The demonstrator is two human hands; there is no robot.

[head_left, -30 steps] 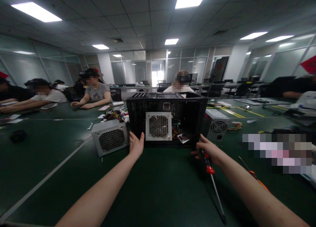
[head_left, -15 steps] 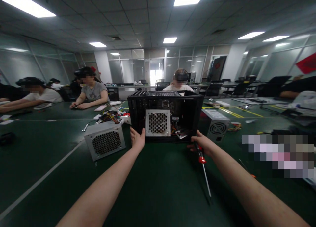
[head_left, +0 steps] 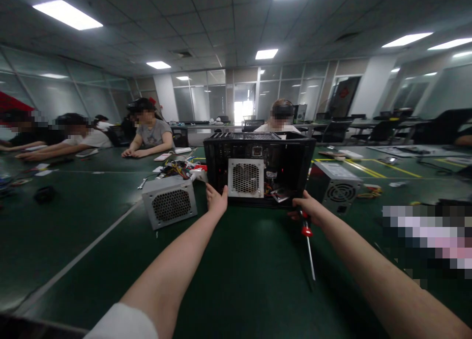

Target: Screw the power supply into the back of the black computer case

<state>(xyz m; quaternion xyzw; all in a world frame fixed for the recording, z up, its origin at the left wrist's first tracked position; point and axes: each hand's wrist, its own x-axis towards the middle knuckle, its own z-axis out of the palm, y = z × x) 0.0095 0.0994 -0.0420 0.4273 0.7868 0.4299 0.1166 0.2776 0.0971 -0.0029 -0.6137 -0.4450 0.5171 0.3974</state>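
A black computer case (head_left: 289,174) lies on its side on the green table, its open side facing me. Inside it sits a grey power supply (head_left: 246,178) with a honeycomb grille; a small silver drive-like part (head_left: 280,195) is tilted at its right. My left hand (head_left: 217,200) grips the lower left corner of the case, thumb on the front edge. At the lower right corner, my right hand (head_left: 308,207) touches the case while holding a red and black screwdriver (head_left: 307,230), its shaft pointing down towards me. Some fingertips of both hands are hidden.
A second power supply (head_left: 170,204) stands left of the case, with bundled cables (head_left: 179,168) behind it. Another power supply (head_left: 337,186) is close on the right. Co-workers (head_left: 152,130) sit at the far side. Yellow tape lines (head_left: 363,168) mark the table.
The whole view has shifted, so the scene sits further right and my left sleeve now shows. Both hands keep their places on the case, and the screwdriver stays in my right hand.
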